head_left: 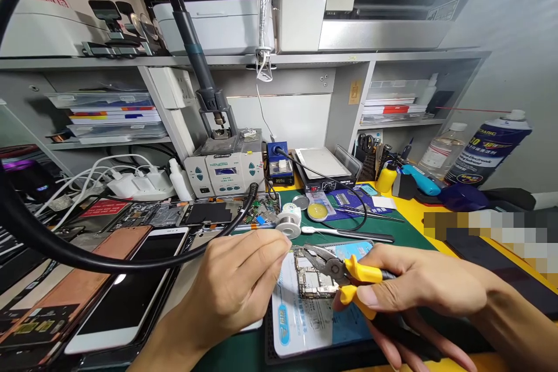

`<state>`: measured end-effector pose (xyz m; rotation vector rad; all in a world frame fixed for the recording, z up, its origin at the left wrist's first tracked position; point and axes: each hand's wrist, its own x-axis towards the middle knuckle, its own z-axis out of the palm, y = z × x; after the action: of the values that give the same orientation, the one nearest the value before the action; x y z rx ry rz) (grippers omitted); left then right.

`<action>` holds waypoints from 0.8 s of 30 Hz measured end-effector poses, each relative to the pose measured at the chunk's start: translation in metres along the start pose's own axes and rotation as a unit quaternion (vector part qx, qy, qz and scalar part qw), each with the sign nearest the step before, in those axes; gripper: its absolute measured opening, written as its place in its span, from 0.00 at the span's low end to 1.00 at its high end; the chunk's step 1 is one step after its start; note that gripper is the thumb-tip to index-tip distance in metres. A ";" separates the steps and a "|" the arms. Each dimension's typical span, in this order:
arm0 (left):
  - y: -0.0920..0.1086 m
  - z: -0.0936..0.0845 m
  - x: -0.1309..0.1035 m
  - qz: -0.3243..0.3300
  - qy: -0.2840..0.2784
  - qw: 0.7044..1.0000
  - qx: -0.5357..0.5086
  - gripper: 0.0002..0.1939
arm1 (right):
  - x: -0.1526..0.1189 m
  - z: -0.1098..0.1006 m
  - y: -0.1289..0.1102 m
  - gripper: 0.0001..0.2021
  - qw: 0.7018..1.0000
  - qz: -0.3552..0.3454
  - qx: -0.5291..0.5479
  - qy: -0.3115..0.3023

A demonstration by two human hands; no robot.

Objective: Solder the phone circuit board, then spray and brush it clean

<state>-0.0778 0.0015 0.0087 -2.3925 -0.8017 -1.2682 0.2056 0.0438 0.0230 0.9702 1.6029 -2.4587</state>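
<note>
One circuit board (308, 286) lies on a blue-and-white mat (300, 334), below yellow-handled pliers (335, 268) grasped in a person's right hand (425, 285); the left hand (244, 276) pinches its fingertips nearby, though whether that grip holds anything cannot be told. A spool (288, 224) sits just beyond the left fingertips.

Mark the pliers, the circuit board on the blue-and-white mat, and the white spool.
Pliers (335, 269): head view, on the metal pivot.
Circuit board (312, 282): head view, on its upper face, near the middle.
White spool (288, 221): head view, on its near side.
</note>
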 end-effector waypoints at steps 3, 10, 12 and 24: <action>0.000 0.001 0.000 -0.001 0.000 1.000 -0.004 0.11 | -0.001 0.001 -0.002 0.31 1.000 0.008 -0.015 0.018; -0.003 0.002 -0.001 0.001 0.000 1.000 -0.012 0.12 | -0.001 0.002 0.000 0.33 1.000 0.001 -0.013 0.015; -0.004 0.001 -0.002 0.000 -0.002 1.000 -0.014 0.12 | -0.002 0.003 -0.002 0.34 1.000 0.007 -0.010 0.023; -0.005 0.002 -0.004 0.000 -0.005 1.000 -0.026 0.13 | -0.006 0.009 -0.011 0.39 0.998 0.030 -0.036 0.050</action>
<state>-0.0815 0.0048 0.0045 -2.4414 -0.7806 -1.2926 0.2020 0.0396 0.0372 1.1293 1.6533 -2.3307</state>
